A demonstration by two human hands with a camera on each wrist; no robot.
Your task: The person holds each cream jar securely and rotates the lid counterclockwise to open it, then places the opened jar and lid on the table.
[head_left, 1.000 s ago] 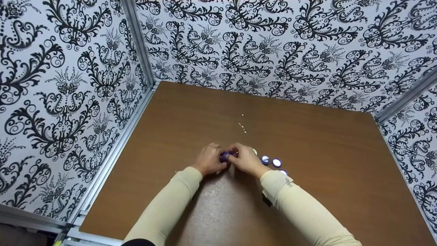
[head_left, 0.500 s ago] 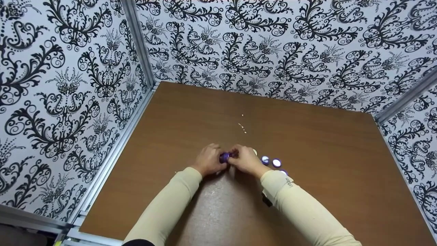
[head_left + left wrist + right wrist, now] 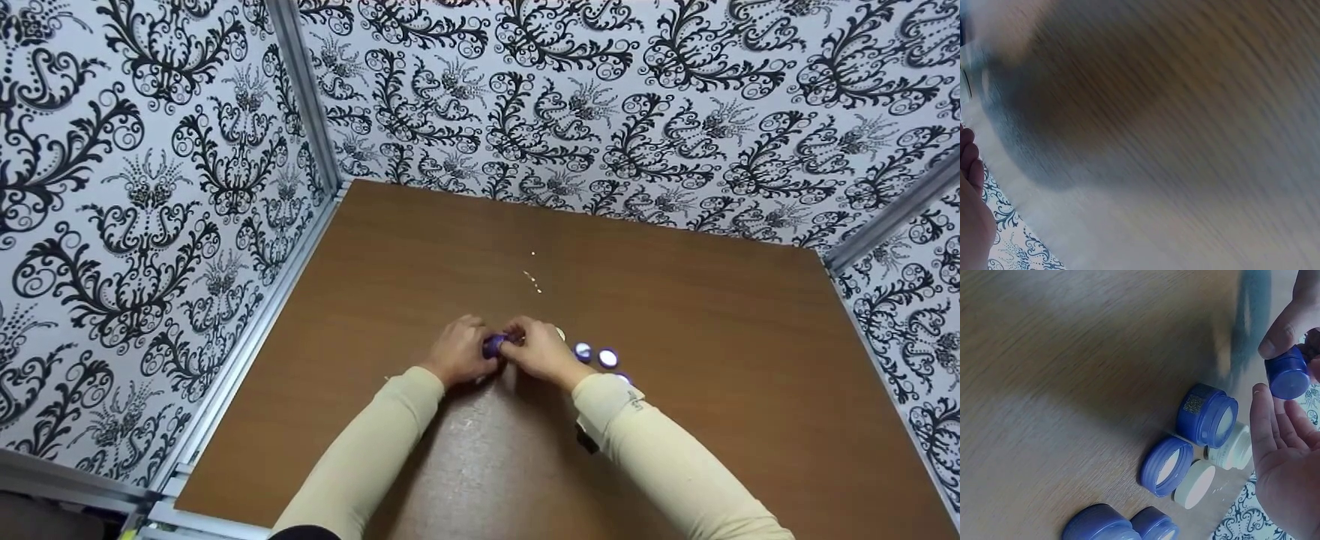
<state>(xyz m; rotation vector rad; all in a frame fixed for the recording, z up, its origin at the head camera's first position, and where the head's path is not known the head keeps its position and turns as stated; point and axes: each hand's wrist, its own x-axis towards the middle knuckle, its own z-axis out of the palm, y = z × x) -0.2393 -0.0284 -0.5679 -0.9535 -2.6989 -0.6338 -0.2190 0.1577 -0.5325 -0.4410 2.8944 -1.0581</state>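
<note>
A small blue jar point(image 3: 493, 346) is between my two hands over the middle of the table. My left hand point(image 3: 459, 351) grips one end; in the right wrist view its thumb point(image 3: 1278, 336) lies along the jar's side. My right hand point(image 3: 546, 352) has its thumb tip right at the other end, with a fingertip at the far edge and its remaining fingers point(image 3: 1280, 424) stretched below. The jar's round end faces the right wrist camera. In the left wrist view only part of my left hand point(image 3: 974, 216) shows at the edge, and the jar is mostly hidden.
Beside my right hand stand an open blue jar point(image 3: 1193, 422) with a printed code, a white jar point(image 3: 1234, 449), a blue lid point(image 3: 1165, 467), a white lid point(image 3: 1194, 484) and more blue pieces point(image 3: 1098, 523). White flecks point(image 3: 532, 281) lie farther back. Patterned walls point(image 3: 570, 97) enclose the table point(image 3: 420, 247).
My right thumb and fingers have shifted slightly around the end of the jar. My left hand and the other jars stay where they were.
</note>
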